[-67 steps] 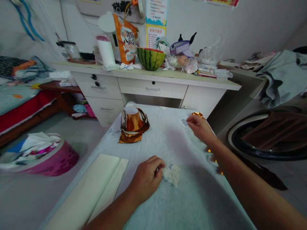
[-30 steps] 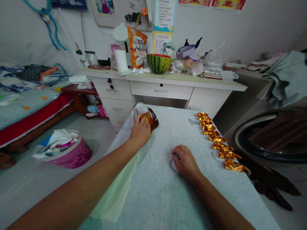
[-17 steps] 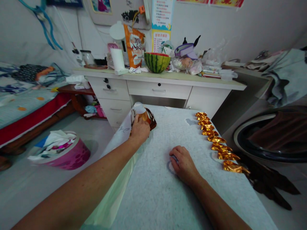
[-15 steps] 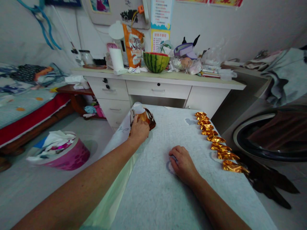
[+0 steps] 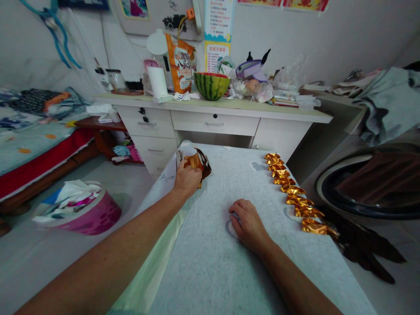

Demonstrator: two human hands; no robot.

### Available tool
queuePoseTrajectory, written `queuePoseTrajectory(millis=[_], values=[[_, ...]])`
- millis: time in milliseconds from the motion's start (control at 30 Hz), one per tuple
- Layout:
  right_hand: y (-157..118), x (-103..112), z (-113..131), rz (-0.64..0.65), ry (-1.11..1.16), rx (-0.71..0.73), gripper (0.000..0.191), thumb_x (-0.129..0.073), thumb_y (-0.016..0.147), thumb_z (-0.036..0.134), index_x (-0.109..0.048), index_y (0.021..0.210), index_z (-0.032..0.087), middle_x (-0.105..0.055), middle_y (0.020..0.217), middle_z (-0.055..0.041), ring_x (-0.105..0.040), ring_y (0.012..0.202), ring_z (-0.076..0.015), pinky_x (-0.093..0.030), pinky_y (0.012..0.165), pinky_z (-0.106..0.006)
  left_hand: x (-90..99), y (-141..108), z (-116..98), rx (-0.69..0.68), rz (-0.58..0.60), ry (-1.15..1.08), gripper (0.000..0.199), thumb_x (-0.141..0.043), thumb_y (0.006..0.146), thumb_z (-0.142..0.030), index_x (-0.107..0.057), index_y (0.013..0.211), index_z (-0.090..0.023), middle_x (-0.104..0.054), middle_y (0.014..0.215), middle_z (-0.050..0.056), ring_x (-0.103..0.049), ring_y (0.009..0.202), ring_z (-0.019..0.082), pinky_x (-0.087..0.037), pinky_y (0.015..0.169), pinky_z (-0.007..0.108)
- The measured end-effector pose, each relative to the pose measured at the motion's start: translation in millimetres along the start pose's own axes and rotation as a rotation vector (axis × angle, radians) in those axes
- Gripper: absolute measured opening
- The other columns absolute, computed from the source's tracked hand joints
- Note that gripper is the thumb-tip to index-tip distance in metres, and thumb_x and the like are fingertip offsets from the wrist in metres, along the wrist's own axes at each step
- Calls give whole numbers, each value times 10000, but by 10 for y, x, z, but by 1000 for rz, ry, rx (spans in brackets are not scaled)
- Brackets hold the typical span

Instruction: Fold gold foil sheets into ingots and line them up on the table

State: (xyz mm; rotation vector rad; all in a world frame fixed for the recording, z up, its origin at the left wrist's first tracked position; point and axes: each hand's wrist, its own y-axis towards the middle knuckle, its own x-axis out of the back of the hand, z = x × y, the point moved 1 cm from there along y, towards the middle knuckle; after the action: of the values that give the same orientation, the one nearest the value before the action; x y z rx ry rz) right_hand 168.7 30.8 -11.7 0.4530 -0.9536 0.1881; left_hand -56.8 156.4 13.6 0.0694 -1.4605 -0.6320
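My left hand (image 5: pixel 188 178) reaches to the far left of the cloth-covered table, fingers curled down at a bundle of shiny gold-and-brown foil wrappers (image 5: pixel 205 164). Gold foil shows around the fingers, though the fingertips themselves are hidden. Just beyond the knuckles is a whitish round piece (image 5: pixel 189 151), its kind unclear. My right hand (image 5: pixel 248 221) rests on the cloth near the middle, fingers loosely bent and thumb apart, nothing visible in it. Along the right edge lies a row of several twisted gold-foil-wrapped pieces (image 5: pixel 293 190).
A white desk (image 5: pixel 215 114) stands against the table's far end, bearing a cut watermelon (image 5: pixel 211 86) and an orange pouch (image 5: pixel 180 63). A pink bin (image 5: pixel 95 216) full of rubbish is on the floor at left. To the right is a washing machine (image 5: pixel 341 175).
My left hand has drawn slightly back toward me at the foil bundle, so more of the gold foil shows. The right hand stays in place; the whole view has shifted slightly.
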Motion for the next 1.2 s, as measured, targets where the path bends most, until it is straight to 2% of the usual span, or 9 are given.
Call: queuePoseTrajectory(millis=[333,567,700,800,867,933,1033,1100,1200], values=[[-7,-1,-14,4,3,0,145,-529,826,125,-615,930,177,-570,959,-79,-486,897,-215,-398,821,-363,231,-92,-55,7,-26,-20,230,-449,898,-205,-633,760,-192,-664,711,65,-593,788,246,-320,961,485],[-14,-5,-19,-3,55,-4,140,-529,828,139,-613,936,168,-585,963,-85,-505,915,-218,-414,840,-379,686,-367,-196,16,-51,-10,219,-413,905,-177,-622,841,-180,-654,762,65,-604,786,229,-370,930,435],[-20,48,-34,-77,252,-57,240,-547,851,236,-584,1080,175,-593,1076,-101,-523,1021,-234,-407,928,-412,990,-583,-416,53,-44,-114,194,-392,914,-204,-583,877,-192,-650,800,67,-607,749,228,-438,679,340],[-17,104,-23,-106,599,-124,457,-588,841,374,-498,1258,209,-547,1258,-106,-497,1163,-250,-405,971,-415,1131,-720,-621,99,-34,-450,129,-412,914,-262,-530,871,-230,-626,753,16,-602,675,182,-426,599,280],[-12,136,1,-72,884,-160,545,-602,829,447,-458,1309,233,-558,1276,-93,-519,1166,-253,-432,951,-405,1140,-786,-742,158,4,-711,113,-422,913,-295,-508,869,-238,-604,708,-11,-597,641,165,-422,572,258],[-6,159,27,-22,1101,-193,523,-628,810,474,-509,1255,226,-630,1171,-80,-583,1076,-247,-457,914,-396,1075,-828,-836,231,38,-966,127,-421,918,-306,-517,935,-225,-630,742,-8,-607,665,157,-450,600,252],[-2,162,33,13,1220,-276,398,-680,776,451,-607,1074,196,-690,989,-59,-637,917,-223,-481,856,-375,878,-865,-924,390,84,-1328,244,-408,929,-309,-464,1148,-217,-679,885,21,-643,739,154,-496,648,253],[-3,137,12,19,1246,-340,388,-701,755,443,-601,1033,192,-695,937,-49,-649,828,-204,-496,799,-357,733,-881,-955,491,117,-1442,396,-441,908,-291,-349,1289,-232,-690,945,33,-658,746,160,-515,640,261],[-11,73,-44,15,1249,-430,561,-731,718,432,-486,1174,213,-688,848,-21,-642,685,-177,-503,662,-314,567,-897,-968,561,83,-1428,605,-502,862,-234,-210,1392,-244,-682,963,35,-663,767,161,-528,688,284]])
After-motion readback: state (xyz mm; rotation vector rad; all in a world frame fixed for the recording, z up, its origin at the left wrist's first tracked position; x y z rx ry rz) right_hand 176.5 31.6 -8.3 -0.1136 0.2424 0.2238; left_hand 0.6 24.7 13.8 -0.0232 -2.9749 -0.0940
